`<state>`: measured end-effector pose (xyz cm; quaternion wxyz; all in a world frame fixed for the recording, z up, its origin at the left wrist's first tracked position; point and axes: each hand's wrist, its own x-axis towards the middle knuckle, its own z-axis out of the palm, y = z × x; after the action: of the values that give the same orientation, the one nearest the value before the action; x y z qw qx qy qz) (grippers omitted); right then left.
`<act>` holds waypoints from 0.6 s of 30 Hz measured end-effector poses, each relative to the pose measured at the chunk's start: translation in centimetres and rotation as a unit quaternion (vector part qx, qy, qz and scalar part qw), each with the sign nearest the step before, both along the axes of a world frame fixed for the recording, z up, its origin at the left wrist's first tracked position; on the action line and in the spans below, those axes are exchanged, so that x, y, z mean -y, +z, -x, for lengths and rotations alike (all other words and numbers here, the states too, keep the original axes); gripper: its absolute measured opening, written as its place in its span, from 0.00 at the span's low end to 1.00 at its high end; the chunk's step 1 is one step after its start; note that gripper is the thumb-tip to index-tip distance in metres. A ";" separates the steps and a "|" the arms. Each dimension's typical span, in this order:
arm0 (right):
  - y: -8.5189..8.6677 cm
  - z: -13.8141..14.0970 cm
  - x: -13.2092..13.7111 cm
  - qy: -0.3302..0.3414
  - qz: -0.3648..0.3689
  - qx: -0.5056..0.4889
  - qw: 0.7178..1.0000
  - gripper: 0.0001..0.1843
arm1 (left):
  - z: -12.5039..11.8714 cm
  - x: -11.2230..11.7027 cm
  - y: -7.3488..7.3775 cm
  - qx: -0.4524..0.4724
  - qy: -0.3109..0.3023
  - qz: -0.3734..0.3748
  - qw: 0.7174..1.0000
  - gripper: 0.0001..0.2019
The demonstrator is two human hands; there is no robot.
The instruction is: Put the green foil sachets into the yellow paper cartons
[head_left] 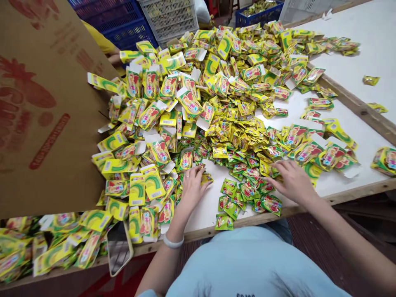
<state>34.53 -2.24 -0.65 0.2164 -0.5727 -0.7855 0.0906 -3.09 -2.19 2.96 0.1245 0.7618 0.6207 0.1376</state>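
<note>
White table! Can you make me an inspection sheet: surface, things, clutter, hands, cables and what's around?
Surface: white table, wooden edging.
Things: small green packets, small yellow packets, yellow-green boxes, heaped loosely.
Clutter: phone at the near edge; big carton at left.
Hands: left hand and right hand at the packets; grip unclear.
Cables: nothing seen.
Surroundings: blue crates, white crate, another person's yellow sleeve.
</note>
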 end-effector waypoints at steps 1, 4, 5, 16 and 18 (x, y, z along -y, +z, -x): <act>-0.8 1.2 0.1 -0.003 -0.010 0.027 1.000 0.24 | -0.3 0.1 -0.1 -0.020 0.003 0.002 1.000 0.19; -1.5 3.6 0.2 -0.008 -0.027 0.041 0.999 0.18 | -2.0 0.9 0.0 -0.015 0.021 -0.027 0.999 0.16; -1.2 3.9 0.2 -0.012 -0.032 0.023 0.999 0.17 | -2.7 1.2 0.2 0.009 0.007 -0.034 0.999 0.14; 2.5 5.2 1.1 -0.068 0.308 -0.525 0.790 0.21 | -4.0 1.7 -3.4 0.067 -0.170 0.039 0.982 0.17; 3.1 6.1 0.9 -0.047 0.351 -0.543 0.761 0.23 | -3.6 1.6 -3.9 0.066 -0.156 0.024 0.985 0.17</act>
<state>28.40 -3.15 2.41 0.3947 -0.4994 -0.4215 0.6459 0.48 -3.76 -0.91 0.2030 0.8356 0.4874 0.1516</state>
